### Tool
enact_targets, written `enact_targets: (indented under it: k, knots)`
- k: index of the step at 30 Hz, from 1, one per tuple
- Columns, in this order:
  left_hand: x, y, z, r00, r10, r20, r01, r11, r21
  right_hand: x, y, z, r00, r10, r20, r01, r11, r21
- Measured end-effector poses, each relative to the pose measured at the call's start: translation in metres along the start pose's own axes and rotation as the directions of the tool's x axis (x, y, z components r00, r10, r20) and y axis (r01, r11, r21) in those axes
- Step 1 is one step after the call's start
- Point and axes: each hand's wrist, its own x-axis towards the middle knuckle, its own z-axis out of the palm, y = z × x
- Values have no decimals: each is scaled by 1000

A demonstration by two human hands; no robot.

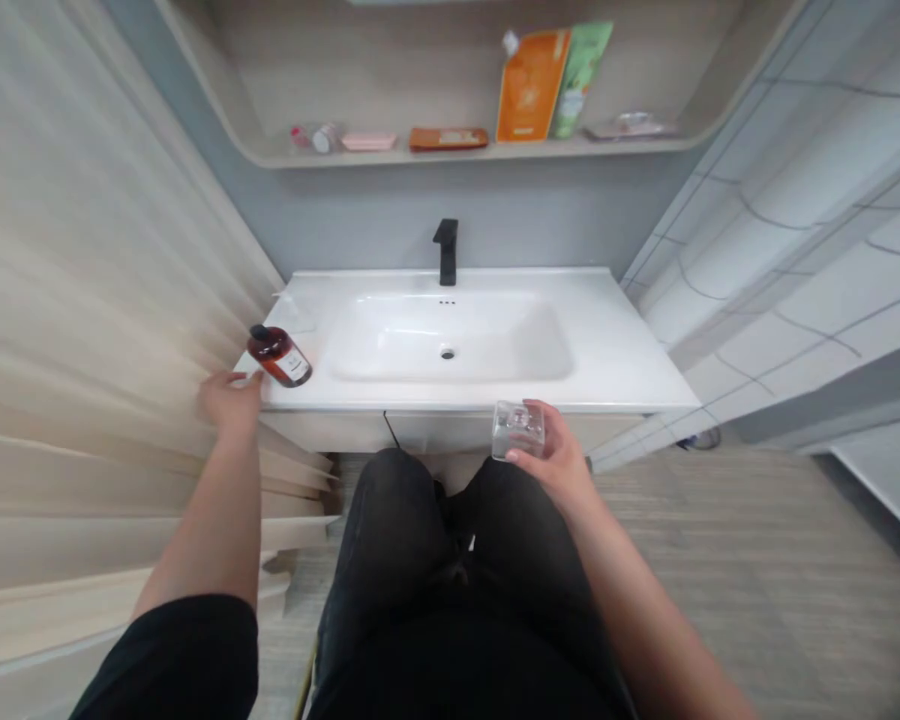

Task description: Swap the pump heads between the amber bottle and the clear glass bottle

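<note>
Clear box (511, 432) in the right grip (559, 460) — brown bottle (279, 355) on the white counter (630, 350), beside the left grip (230, 400)

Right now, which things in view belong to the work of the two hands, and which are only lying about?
Probably in use:
clear box, held in the right hand
brown bottle, nearest the left hand

Seemingly just lying about, on the shelf:
orange pouch
green tube
pink item
flat orange packet
</note>
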Motion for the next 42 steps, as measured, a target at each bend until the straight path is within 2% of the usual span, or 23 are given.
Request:
enact_targets:
  k: [2, 3, 5, 8, 10, 13, 15, 17, 20, 23, 26, 28, 30, 32, 33, 34, 35, 37, 39, 40, 42]
  knots:
    - [-3, 7, 0, 989, -99, -106, 114, 983, 145, 3, -1, -4, 1000, -13, -20, 13, 1000, -16]
    - [-2, 10, -2, 984, -104, -147, 129, 976, 176, 5, -1, -6, 1000, -20, -25, 19, 1000, -24]
    - [2, 18, -4, 987, -3, -163, 24, 992, 123, 7, -2, -10, 999, -34, -28, 33, 999, -43]
    - [15, 38, -3, 988, 109, -107, -117, 991, -71, 14, -1, -18, 996, -73, -47, 69, 994, -87]
    - [23, 54, 2, 994, 109, -25, -112, 981, -156, 23, 0, -31, 983, -144, -113, 127, 980, -151]
    - [27, 73, 12, 996, 54, 73, -43, 989, -143, 45, 3, -67, 923, -278, -265, 185, 927, -328]
    - [25, 78, 16, 995, 9, 97, 0, 995, -95, 65, 6, -100, 885, -307, -350, 123, 879, -460]
    - [22, 78, 18, 995, -18, 99, 23, 999, -47, 85, 8, -136, 855, -291, -429, 2, 830, -558]
    - [20, 73, 19, 994, -18, 103, 16, 1000, 14, 113, 11, -178, 788, -245, -565, -181, 785, -593]
    - [21, 70, 19, 994, -7, 108, 1, 998, 58, 138, 14, -198, 732, -183, -656, -326, 752, -573]
    - [22, 70, 19, 993, -18, 116, 8, 996, 84, 154, 11, -199, 734, -134, -666, -367, 747, -555]
    - [21, 71, 18, 993, -17, 120, 4, 994, 110, 155, 4, -194, 730, -194, -655, -320, 750, -579]
    - [16, 75, 15, 995, 1, 99, -16, 988, 154, 144, -7, -186, 694, -363, -622, -218, 717, -662]
    - [5, 83, 10, 997, 44, 59, -54, 980, 193, 121, -19, -171, 649, -557, -518, -89, 621, -779]
    - [-4, 90, 6, 996, 77, 38, -83, 977, 195, 106, -23, -159, 642, -635, -429, -4, 557, -830]
    - [-15, 98, 2, 994, 110, 28, -113, 977, 180, 89, -27, -144, 658, -671, -340, 80, 512, -855]
    - [-30, 107, -2, 990, 143, 19, -144, 978, 152, 72, -29, -125, 676, -681, -280, 153, 502, -851]
    - [-67, 131, -11, 973, 228, 33, -230, 971, 61, 38, -33, -77, 798, -588, -133, 279, 556, -783]
    - [-113, 158, -17, 941, 315, 126, -313, 949, -32, 8, -35, -21, 898, -425, 109, 383, 638, -669]
    - [-139, 172, -19, 921, 345, 180, -336, 938, -83, -4, -36, 7, 911, -355, 208, 404, 680, -611]
    - [-190, 197, -19, 862, 409, 299, -356, 909, -215, -25, -37, 56, 909, -272, 317, 402, 778, -483]
